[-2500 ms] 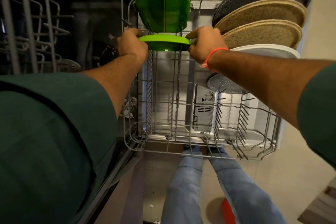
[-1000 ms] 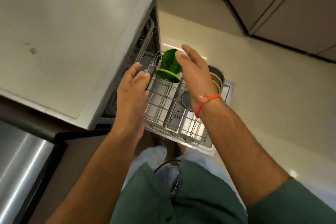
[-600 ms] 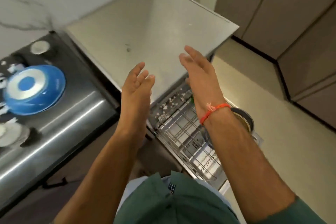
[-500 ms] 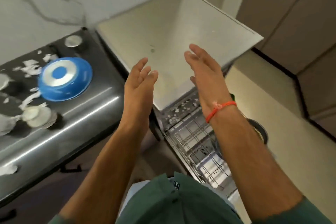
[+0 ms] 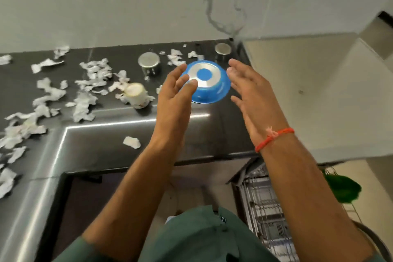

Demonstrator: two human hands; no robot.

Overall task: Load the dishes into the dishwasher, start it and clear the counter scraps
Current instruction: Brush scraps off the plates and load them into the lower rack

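Two hands reach out over the dark counter [image 5: 102, 147], the left hand [image 5: 177, 93] and the right hand [image 5: 252, 93], both with fingers straight and spread, holding nothing. Between them sits one blue bowl [image 5: 209, 86], upside down on the counter with its silver base ring facing up; the left fingertips overlap its near-left edge in view, but whether they touch it cannot be told. Two steel cups [image 5: 148, 63] stand upside down behind it, one to its left and a second [image 5: 222, 49] at the back corner, and one pale cup [image 5: 136, 94] stands inverted among the paper scraps [image 5: 85, 102]; the scraps are too many and too blurred to count, scattered mostly over the left of the counter. One orange thread band [image 5: 274, 137] circles the right wrist. At lower right the dishwasher rack [image 5: 263, 208] is largely hidden by the right forearm, with one green plate [image 5: 342, 189] showing in it and a dark rim cut off at the frame's corner. Compared with half a second ago, the view has swung left onto the counter, the bowl now lies between the hands instead of off to their left, and the pale cabinet top [image 5: 319, 95] has slid to the right.
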